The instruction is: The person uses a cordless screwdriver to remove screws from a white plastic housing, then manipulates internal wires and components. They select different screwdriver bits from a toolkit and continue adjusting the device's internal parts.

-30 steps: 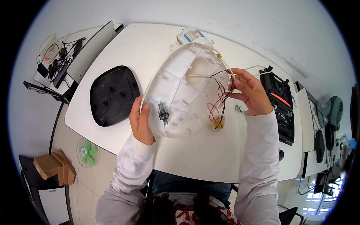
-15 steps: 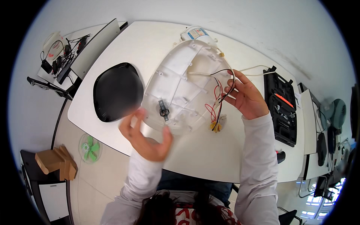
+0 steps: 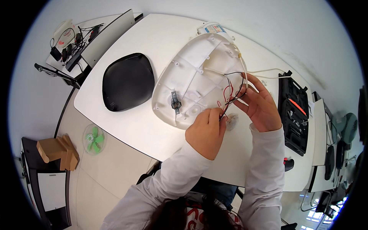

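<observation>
A rounded white plastic shell [image 3: 184,73] with ribs and screw posts inside lies tilted before me, a dark metal bracket part [image 3: 175,102] fixed near its near left side. Red and black wires [image 3: 229,93] come out of its right part, and a pale cable [image 3: 242,61] follows its right rim. My left hand [image 3: 207,132] is closed, pinching the wires over the shell's near right edge. Further right, my right hand [image 3: 262,103] has its fingers curled round the black wires and cable at the rim. Below the wires sits a small clear piece [image 3: 232,121].
A black rounded panel [image 3: 128,82] lies left on the white table [image 3: 126,126]. An open black tool case [image 3: 294,111] with an orange-handled tool is at right. A white labelled container [image 3: 212,27] stands behind the shell. Boxes [image 3: 57,151] and a green-bladed fan [image 3: 94,140] are beyond the left edge.
My left hand has moved right, from the shell's near left edge to the wires, and closed on them. My right hand stays by the rim, fingers now more curled. The view has shifted slightly.
</observation>
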The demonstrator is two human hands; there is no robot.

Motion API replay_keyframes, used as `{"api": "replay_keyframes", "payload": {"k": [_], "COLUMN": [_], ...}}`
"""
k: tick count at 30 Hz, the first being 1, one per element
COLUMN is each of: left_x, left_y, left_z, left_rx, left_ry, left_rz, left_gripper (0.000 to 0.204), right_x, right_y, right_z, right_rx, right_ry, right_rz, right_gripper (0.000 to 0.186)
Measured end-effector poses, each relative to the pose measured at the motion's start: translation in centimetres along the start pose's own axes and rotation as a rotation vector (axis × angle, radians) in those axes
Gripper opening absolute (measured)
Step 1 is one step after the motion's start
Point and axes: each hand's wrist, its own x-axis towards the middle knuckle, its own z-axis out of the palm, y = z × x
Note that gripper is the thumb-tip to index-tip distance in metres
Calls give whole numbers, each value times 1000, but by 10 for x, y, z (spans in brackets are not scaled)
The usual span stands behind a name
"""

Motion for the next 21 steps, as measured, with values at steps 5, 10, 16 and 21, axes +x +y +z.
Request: {"api": "replay_keyframes", "payload": {"k": [5, 10, 16, 21], "left_x": [-3, 3, 3, 2], "left_y": [-1, -11, -18, -12], "left_z": [-11, -20, -14, -12], "left_rx": [-300, -543, -615, -602], "left_ry": [-148, -192, -187, -183], "left_rz": [-190, -340, -376, -327], "left_gripper": [16, 12, 12, 12], "right_x": [0, -3, -7, -8], "right_y": [14, 8, 2, 0], "right_z": [-6, -7, -5, -4], "right_rx": [-80, -195, -263, -269], "right_ry": [55, 123, 150, 130], "right_rz": [-21, -38, -22, -16], "right_gripper": [33, 30, 30, 33]}}
